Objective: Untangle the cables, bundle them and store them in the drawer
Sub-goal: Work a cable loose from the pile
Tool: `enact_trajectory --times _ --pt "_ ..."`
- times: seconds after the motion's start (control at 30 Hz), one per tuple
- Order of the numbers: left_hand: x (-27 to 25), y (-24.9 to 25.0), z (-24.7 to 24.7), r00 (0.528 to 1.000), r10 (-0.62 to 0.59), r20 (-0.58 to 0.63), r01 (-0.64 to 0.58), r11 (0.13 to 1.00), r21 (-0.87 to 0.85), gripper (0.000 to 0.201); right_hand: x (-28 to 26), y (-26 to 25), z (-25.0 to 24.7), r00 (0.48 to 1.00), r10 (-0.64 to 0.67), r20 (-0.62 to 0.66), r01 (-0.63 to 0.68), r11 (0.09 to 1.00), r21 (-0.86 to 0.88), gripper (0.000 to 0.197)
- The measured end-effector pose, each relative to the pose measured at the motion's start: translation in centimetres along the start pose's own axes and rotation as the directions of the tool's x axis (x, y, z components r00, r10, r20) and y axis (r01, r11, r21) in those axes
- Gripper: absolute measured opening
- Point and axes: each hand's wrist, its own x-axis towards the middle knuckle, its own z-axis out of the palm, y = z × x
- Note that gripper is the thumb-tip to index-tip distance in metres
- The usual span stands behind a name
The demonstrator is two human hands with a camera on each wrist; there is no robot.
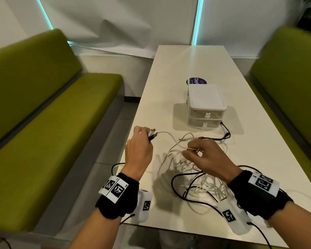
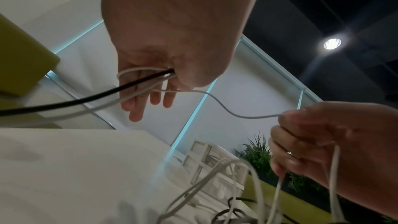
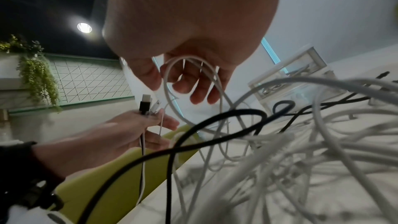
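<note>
Clearly we are only partway through the untangling. Looking down from the head camera, we are gripping a small sheaf of plug ends in our left hand, its fingers curled around them so the connectors are poking out past the fingertips, while our right hand is pinching a white cable between thumb and forefinger; that strand is running slack from one set of fingers to the other. Under and behind the right fingers the tangle of cables, white with black loops through it, is still lying heaped on the table. Beyond both sets of fingertips the drawer unit is sitting with both drawers closed, so nothing is being stored yet. From the left wrist, we are seeing a black lead and white ones trailing out of the closed left fist, with the lower fingers hanging looser. From the right wrist, a white loop is hanging over the half-curled right fingers, and knotted strands are crowding the space below them. We judge that collecting the ends is under way; separating each lead, bundling them and opening a drawer are all remaining.
</note>
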Motion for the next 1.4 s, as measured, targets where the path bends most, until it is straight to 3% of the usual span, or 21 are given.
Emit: enact_trajectory --times 0.13,0.23,0.3,0.37,0.47,0.5,0.57,0.7,0.83,0.93,1.03,1.17,1.23,1.3,1.4 --pt "0.1 0.1 -0.1 0.997 0.004 -0.077 -0.021 0.975 -0.223 0.037 -0.1 0.8 0.3 0.995 0.096 0.037 -0.092 0.991 -0.096 0.05" --pt "-0.6 1.6 -0.8 0.976 0.119 -0.184 -0.184 0.902 -0.392 0.047 -0.1 1.2 1.1 0.991 0.115 0.063 -0.092 0.951 -0.296 0.043" --pt "-1.1 2.7 -1.2 0.952 0.215 -0.22 -0.296 0.835 -0.463 0.046 0.1 1.1 1.5 0.99 0.118 0.081 -0.087 0.945 -0.317 0.039" --pt "-1.5 3.4 -1.0 0.942 0.313 -0.118 -0.33 0.814 -0.478 0.05 0.5 0.7 1.7 0.988 0.131 0.086 -0.103 0.956 -0.275 0.032" --pt "-1.6 3.3 0.6 0.9 0.391 0.195 -0.289 0.868 -0.404 0.065 0.5 -0.3 1.3 0.995 0.089 0.04 -0.083 0.988 -0.132 0.023" --pt "-1.6 3.1 1.1 0.884 0.399 0.242 -0.298 0.882 -0.366 0.065 0.4 -0.6 1.0 0.997 0.075 0.016 -0.074 0.994 -0.077 0.022" --pt "-1.6 2.7 1.7 0.871 0.436 0.226 -0.369 0.885 -0.284 0.054 0.2 -0.7 0.6 0.996 0.082 -0.027 -0.081 0.997 0.008 0.015" --pt "-1.6 2.7 1.6 0.912 0.389 0.126 -0.377 0.92 -0.11 0.024 0.3 0.1 0.4 0.991 0.131 -0.001 -0.131 0.991 0.038 0.016" --pt "-1.3 3.2 0.5 0.951 0.293 -0.102 -0.308 0.93 -0.202 0.021 0.0 0.7 0.8 0.957 0.224 0.185 -0.233 0.972 0.025 0.023" --pt "-0.5 2.9 -1.2 0.975 0.048 -0.215 -0.132 0.909 -0.395 0.023 -0.6 1.4 1.0 0.905 0.307 0.294 -0.325 0.946 0.014 0.039" --pt "0.7 1.6 -1.9 0.986 -0.09 -0.141 0.037 0.939 -0.343 0.021 -1.0 1.5 0.8 0.937 0.262 0.229 -0.265 0.964 -0.019 0.047" --pt "0.3 1.0 -1.0 0.997 -0.039 -0.063 0.03 0.99 -0.138 0.019 -0.8 1.0 0.8 0.951 0.254 0.177 -0.24 0.966 -0.097 0.047" --pt "-0.4 1.5 -0.7 0.996 0.017 -0.091 -0.031 0.989 -0.145 0.045 -0.7 0.9 1.1 0.945 0.265 0.191 -0.229 0.954 -0.193 0.048" --pt "-0.9 2.3 -1.0 0.981 0.084 -0.172 -0.129 0.955 -0.267 0.061 -0.4 1.0 1.2 0.941 0.283 0.183 -0.233 0.938 -0.256 0.049" --pt "-1.4 3.6 -1.4 0.954 0.237 -0.183 -0.298 0.811 -0.504 0.06 0.2 0.9 1.1 0.954 0.253 0.163 -0.2 0.937 -0.287 0.045"
